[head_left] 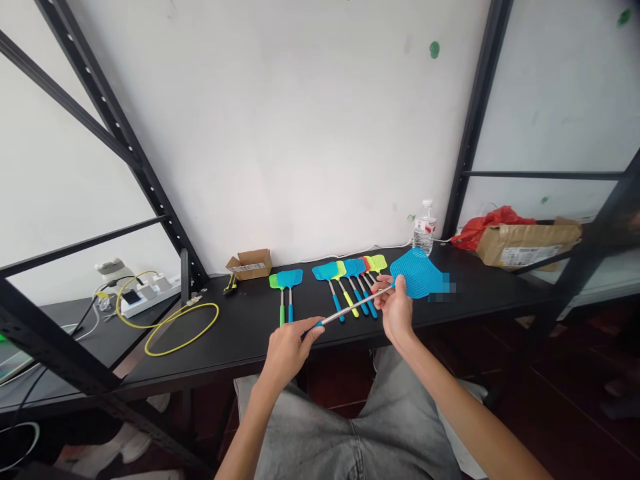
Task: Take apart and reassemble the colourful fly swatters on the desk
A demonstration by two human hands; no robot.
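I hold a blue fly swatter [418,273] with a silver telescopic rod [353,308] stretched out above the black table's [240,333] front edge. My left hand [287,349] is closed on the blue handle end of the rod. My right hand [395,308] pinches the rod just below the mesh head. On the table behind lie two swatters [286,283], one green and one blue. To their right lies a fanned row of several swatters [350,273] in blue, yellow and red.
A small cardboard box [251,263] and a water bottle [425,227] stand by the wall. A yellow cable loop [181,327] and a power strip [150,291] lie at left. A parcel [527,245] and red bag [490,221] sit at right. Black shelf posts frame both sides.
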